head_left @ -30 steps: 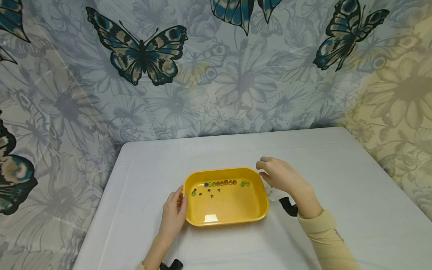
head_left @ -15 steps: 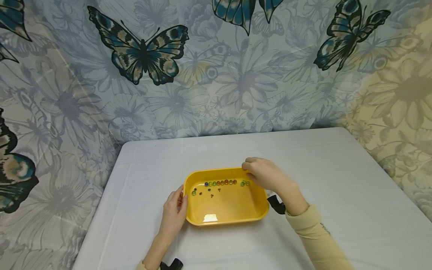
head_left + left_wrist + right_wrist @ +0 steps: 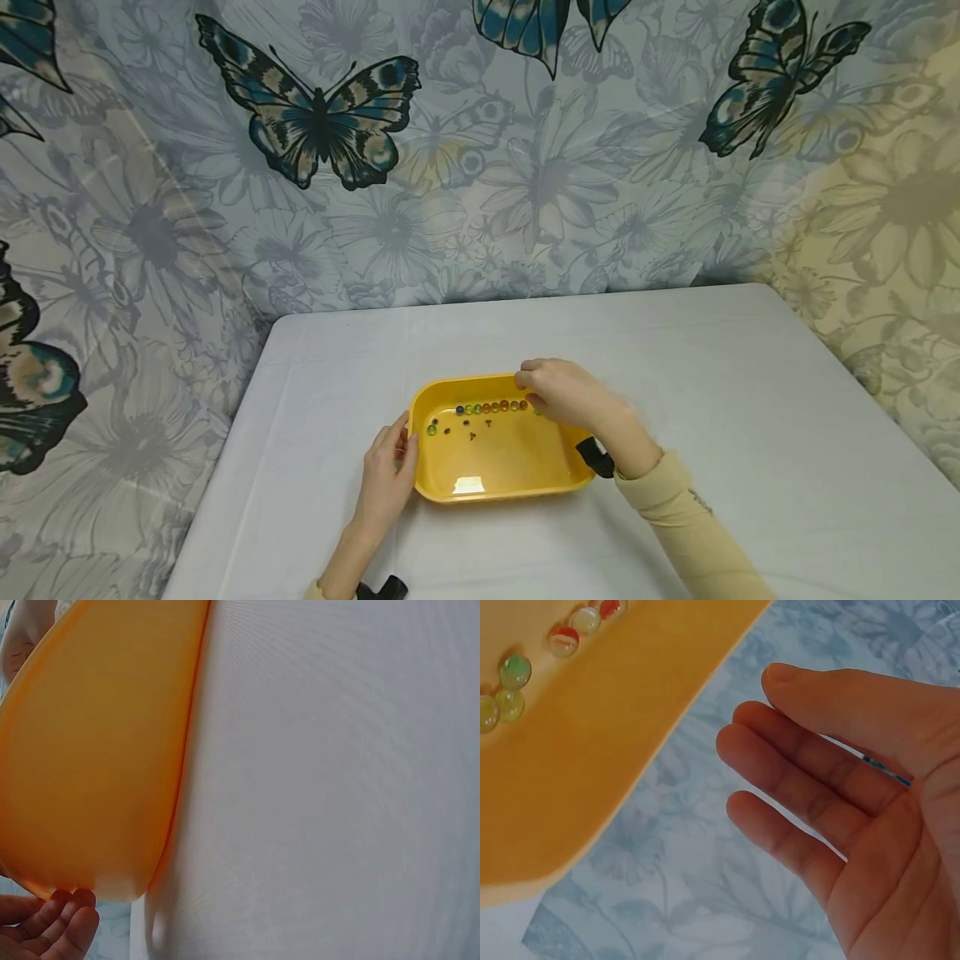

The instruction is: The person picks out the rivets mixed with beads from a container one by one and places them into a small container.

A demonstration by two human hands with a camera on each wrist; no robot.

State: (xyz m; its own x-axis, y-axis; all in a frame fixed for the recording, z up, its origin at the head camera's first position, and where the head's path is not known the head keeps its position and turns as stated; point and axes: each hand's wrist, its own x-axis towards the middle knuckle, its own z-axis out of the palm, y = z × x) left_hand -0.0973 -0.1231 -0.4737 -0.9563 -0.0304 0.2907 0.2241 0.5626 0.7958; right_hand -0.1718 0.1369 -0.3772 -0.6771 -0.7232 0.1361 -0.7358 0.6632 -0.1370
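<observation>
A yellow tray [image 3: 506, 462] sits mid-table; its outer wall fills the left wrist view [image 3: 97, 750]. A row of coloured marbles [image 3: 487, 407] lies along its far inner wall, with a few small dark bits [image 3: 469, 433] nearer the middle. My left hand [image 3: 401, 442] rests against the tray's left wall, its fingertips [image 3: 60, 922] touching the rim. My right hand [image 3: 536, 387] hovers over the tray's far right part and covers the last marbles of the row. In the right wrist view that hand [image 3: 780, 750] is empty with relaxed fingers, beside the tray wall [image 3: 615, 727] and the marbles [image 3: 514, 671].
The white tablecloth [image 3: 712, 375] spreads around the tray on all sides. A curtain printed with butterflies and flowers [image 3: 480, 167] hangs right behind the table's far edge. Black wrist straps [image 3: 594, 457] sit on both forearms.
My right hand has moved left, from beside the tray's far right corner to over the tray's far wall and the marbles. The left hand and the tray have not moved.
</observation>
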